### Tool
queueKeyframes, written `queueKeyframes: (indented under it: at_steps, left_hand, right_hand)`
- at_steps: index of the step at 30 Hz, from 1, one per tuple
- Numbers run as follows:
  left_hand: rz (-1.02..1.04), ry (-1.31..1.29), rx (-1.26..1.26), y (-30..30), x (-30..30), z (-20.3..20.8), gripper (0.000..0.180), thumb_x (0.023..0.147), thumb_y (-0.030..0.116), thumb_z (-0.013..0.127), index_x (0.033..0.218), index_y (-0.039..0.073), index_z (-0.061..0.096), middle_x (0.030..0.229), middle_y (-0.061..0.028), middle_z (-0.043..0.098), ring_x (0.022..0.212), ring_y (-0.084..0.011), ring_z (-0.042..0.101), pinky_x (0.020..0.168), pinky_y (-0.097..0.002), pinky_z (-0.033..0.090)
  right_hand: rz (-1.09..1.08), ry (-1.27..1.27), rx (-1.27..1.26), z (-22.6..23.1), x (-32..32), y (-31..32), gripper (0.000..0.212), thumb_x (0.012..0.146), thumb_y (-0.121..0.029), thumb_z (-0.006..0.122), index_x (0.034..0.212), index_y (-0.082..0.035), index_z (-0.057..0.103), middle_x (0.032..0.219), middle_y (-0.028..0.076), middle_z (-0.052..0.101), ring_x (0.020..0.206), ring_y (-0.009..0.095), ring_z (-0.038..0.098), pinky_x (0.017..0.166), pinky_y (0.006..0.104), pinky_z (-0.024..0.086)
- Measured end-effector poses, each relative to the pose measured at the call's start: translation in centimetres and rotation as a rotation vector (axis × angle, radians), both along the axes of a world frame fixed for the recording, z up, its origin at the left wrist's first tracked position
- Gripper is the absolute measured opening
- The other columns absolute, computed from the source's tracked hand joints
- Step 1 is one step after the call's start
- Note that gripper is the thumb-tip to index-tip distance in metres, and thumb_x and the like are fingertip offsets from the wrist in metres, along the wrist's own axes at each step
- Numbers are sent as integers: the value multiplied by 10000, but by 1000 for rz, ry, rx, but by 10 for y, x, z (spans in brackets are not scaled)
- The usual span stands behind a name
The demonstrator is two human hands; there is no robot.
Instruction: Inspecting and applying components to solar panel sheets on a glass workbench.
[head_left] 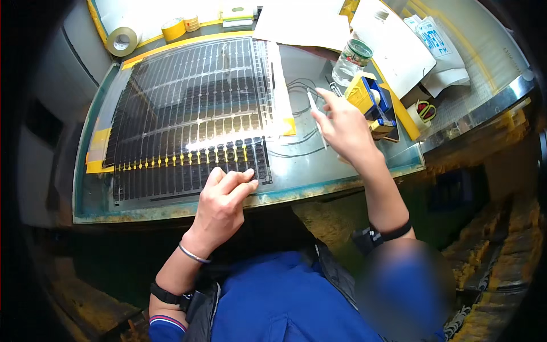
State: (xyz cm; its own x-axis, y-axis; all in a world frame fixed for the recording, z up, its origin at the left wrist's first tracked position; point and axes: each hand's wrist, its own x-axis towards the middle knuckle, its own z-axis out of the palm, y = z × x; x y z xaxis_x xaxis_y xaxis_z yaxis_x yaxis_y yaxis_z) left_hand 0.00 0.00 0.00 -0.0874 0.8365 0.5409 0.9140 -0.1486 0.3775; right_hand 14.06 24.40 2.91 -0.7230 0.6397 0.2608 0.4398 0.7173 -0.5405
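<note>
The smooth glass-topped table (310, 191) has a worn, greenish near edge. Just beyond it the left hand (222, 199), a metal bracelet at its wrist, is curled into a loose fist, knuckles up, over the near right part of a glossy dark sheet patterned with a fine grid (188, 105), which covers the table's left and middle; whether its fingertips pinch anything cannot be told. Farther right, the right hand (346, 128) is bent forward, thumb and forefinger spread beside a slim white pen-like stick (311, 101); whether they grip it is unclear. Beyond its knuckles stand a yellow-and-blue tape dispenser (358, 94) and a clear jar with a green lid (344, 71). At far right, a crumpled white bag (451, 61) bears blue printed lettering.
</note>
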Motion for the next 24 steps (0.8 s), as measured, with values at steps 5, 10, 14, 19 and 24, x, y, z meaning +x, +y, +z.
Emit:
queueKeyframes:
  at_steps: [5,10,14,19,24]
  left_hand:
    - [0,-35,28,0,10,-1,393,636,-165,550,944,41,678,1009,-88,665,724,-238,499,672,-337,440]
    - [-15,11,-8,-2,-1,-2,396,643,-105,589,1015,19,643,999,-106,634,739,-274,501,710,-343,445]
    - [1,76,-46,0,-3,1,419,648,-91,583,1053,0,647,982,-107,608,770,-262,496,715,-341,455]
    - [29,13,-22,5,1,-2,413,666,-106,578,1044,31,675,942,-82,617,743,-231,500,693,-333,454]
    - [63,39,-24,6,2,-5,398,676,-83,582,1044,31,681,938,-84,620,728,-225,496,686,-330,456]
  right_hand:
    - [-79,-377,251,-5,-19,7,412,893,-226,549,1287,-111,514,980,230,586,848,430,595,802,481,497]
    - [202,126,-542,23,8,-27,370,909,-71,399,1233,1,562,899,91,560,861,172,592,798,301,491]
    - [292,458,-928,11,34,-69,417,931,-116,516,1305,63,472,935,32,531,855,124,556,794,263,461]
    - [264,520,-1178,-11,36,-85,452,982,-359,533,1223,21,575,797,15,560,728,68,526,642,213,449]
    - [126,357,-984,-16,21,-89,358,978,-302,555,1044,30,672,790,58,632,674,82,577,587,214,483]
